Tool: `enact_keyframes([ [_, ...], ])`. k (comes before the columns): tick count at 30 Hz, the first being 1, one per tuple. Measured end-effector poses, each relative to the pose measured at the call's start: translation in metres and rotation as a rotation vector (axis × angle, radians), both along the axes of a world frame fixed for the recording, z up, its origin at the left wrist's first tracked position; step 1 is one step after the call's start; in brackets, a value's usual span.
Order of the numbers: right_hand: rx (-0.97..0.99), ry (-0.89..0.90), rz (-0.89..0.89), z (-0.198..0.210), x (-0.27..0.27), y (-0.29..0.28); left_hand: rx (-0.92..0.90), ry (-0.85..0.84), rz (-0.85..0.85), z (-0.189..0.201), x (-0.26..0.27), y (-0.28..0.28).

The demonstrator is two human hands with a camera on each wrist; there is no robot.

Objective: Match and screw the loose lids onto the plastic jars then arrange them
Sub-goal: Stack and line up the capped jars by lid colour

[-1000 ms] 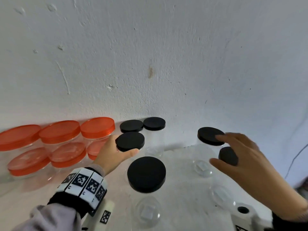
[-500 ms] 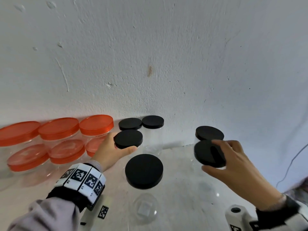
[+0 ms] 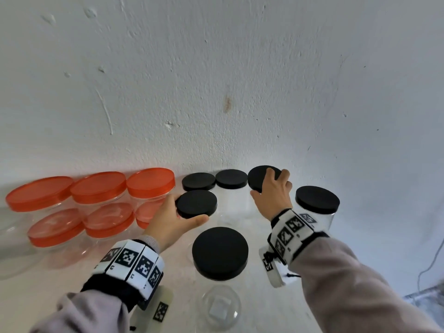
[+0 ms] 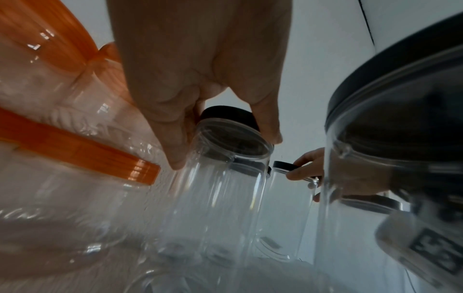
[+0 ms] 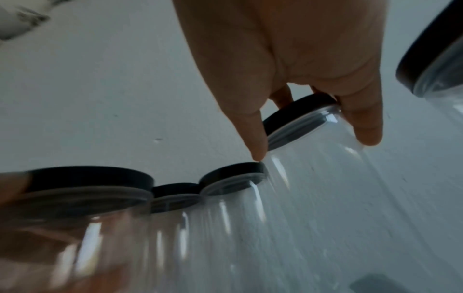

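The black-lidded clear jar [image 3: 260, 182] stood at the back by the wall, just right of two other black-lidded jars [image 3: 213, 182], and my right hand [image 3: 272, 197] gripped its lid from above, fingers [image 5: 363, 126] curled round the rim. My left hand [image 3: 171, 221] clasped the lid of another jar [image 3: 196, 204] beside the orange-lidded jars [image 3: 101, 188] on the tabletop [image 3: 264, 308].

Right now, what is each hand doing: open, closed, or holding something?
Left hand: closed on the lid of a black-lidded jar, holding it.
Right hand: closed on the lid of another black-lidded jar by the wall.
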State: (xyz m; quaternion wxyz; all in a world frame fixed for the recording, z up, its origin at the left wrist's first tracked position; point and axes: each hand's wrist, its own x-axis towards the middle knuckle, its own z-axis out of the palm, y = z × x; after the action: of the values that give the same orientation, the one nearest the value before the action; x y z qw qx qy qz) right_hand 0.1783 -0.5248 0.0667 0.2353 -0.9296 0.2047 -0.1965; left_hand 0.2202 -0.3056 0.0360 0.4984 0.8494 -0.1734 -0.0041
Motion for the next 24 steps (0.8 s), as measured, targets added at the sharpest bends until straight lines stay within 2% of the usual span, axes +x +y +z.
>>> enact_keyframes([
  [13,0.057,0.182,-0.052,0.005,0.047,-0.026,0.017,-0.008,-0.007,-0.004,0.004,0.001],
  [24,0.054,0.151,0.003,0.001,0.055,-0.034,-0.001,0.007,-0.014,-0.005,0.004,0.001],
])
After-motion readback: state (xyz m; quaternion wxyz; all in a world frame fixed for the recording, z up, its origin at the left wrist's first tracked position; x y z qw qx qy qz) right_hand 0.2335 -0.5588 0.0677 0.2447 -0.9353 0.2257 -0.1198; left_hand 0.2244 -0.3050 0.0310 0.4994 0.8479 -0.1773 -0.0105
